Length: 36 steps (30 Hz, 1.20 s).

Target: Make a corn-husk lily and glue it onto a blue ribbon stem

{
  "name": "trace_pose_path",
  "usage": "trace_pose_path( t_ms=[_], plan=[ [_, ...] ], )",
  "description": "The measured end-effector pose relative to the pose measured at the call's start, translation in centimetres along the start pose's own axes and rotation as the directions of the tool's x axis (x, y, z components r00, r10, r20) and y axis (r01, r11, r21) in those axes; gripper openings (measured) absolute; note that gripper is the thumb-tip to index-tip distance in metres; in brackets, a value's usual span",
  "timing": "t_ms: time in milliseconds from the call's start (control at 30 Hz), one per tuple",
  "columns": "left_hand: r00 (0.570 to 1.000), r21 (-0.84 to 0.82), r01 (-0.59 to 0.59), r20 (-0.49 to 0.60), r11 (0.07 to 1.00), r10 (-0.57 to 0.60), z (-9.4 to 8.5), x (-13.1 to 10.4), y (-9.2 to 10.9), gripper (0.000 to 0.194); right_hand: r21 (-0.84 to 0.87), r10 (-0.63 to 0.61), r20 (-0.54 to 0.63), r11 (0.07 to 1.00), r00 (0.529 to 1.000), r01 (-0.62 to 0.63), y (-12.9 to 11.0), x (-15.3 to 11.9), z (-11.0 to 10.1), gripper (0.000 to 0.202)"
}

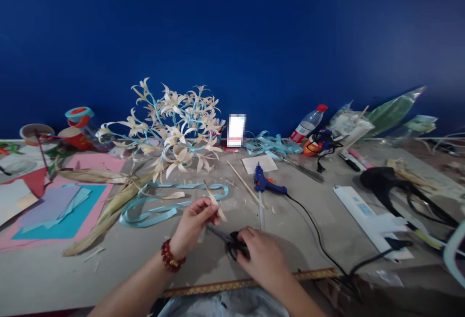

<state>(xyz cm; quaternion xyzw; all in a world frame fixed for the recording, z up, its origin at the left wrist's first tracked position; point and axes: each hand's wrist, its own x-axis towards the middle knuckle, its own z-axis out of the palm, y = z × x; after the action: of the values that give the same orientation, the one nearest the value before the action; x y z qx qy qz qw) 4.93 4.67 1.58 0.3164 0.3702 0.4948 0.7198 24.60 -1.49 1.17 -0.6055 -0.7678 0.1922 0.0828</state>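
Note:
My left hand (199, 218), with a red bead bracelet on its wrist, pinches a slim, pale petal-like strip (217, 204) that points up and left. Just right of it, my right hand (259, 254) has its fingers on the black handles of a pair of scissors (229, 243). The blades point left, low over the table, beneath the left hand. Behind the hands lies a loop of light blue ribbon (145, 221). A blue glue gun (269, 185) rests on the table beyond the right hand.
Pale flowers on blue stems (178, 133) stand at the back. Dried husks (119, 201) and coloured paper (65, 210) lie left. A lit phone (236, 130), a bottle (307, 123) and more ribbon (269, 145) are along the wall. A white power strip (370, 220) and cables lie right.

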Motion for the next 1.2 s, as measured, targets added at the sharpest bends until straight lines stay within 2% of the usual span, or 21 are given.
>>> trace_pose_path(
  t_ms=[67,133,167,233,300,333,400,533,700,1100,1200],
  plan=[
    [1.000,-0.005,-0.022,0.002,1.000,0.022,-0.1,0.0,0.3,0.021,0.165,0.061,0.024,0.984,0.998,-0.064,1.1,-0.2,-0.1,0.013],
    [0.999,-0.015,-0.051,0.000,0.999,0.051,-0.2,0.0,0.7,0.020,0.431,0.106,0.122,0.890,0.987,-0.149,2.4,-0.6,0.0,0.008],
    [0.998,-0.026,-0.067,-0.007,0.997,0.067,-0.3,0.0,0.9,0.019,0.580,0.113,0.186,0.789,0.976,-0.202,3.0,-0.9,0.1,0.009],
    [0.994,-0.063,-0.103,-0.032,0.993,0.102,-0.4,0.1,1.2,0.018,0.809,0.099,0.271,0.516,0.958,-0.282,4.0,-1.5,0.3,0.021],
    [0.991,-0.110,-0.128,-0.054,0.986,0.123,-0.4,0.2,1.4,0.018,0.909,0.097,0.285,0.288,0.954,-0.301,4.2,-1.9,0.3,0.033],
    [0.991,-0.131,-0.131,-0.057,0.983,0.125,-0.4,0.3,1.4,0.018,0.928,0.099,0.287,0.218,0.953,-0.302,4.1,-2.0,0.3,0.037],
    [0.992,-0.154,-0.122,-0.047,0.981,0.116,-0.4,0.3,1.4,0.017,0.937,0.086,0.311,0.137,0.947,-0.320,3.3,-2.1,0.2,0.041],
    [0.994,-0.155,-0.110,-0.020,0.982,0.108,-0.2,0.2,1.1,0.015,0.931,0.034,0.343,0.118,0.939,-0.344,1.3,-1.4,1.0,0.047],
    [0.994,-0.140,-0.112,-0.032,0.984,0.108,-0.2,0.1,0.9,0.017,0.954,-0.025,0.277,0.126,0.960,-0.272,-0.1,-0.6,2.3,0.056],
    [0.998,-0.012,-0.057,-0.007,0.998,0.056,0.0,-0.1,0.3,0.016,0.952,-0.013,0.210,0.232,0.978,-0.201,-0.3,0.2,2.7,0.049],
    [0.998,-0.009,-0.055,-0.008,0.998,0.055,-0.1,0.0,0.2,0.017,0.952,-0.006,0.213,0.228,0.977,-0.206,-0.5,0.4,2.4,0.053]
  ],
)
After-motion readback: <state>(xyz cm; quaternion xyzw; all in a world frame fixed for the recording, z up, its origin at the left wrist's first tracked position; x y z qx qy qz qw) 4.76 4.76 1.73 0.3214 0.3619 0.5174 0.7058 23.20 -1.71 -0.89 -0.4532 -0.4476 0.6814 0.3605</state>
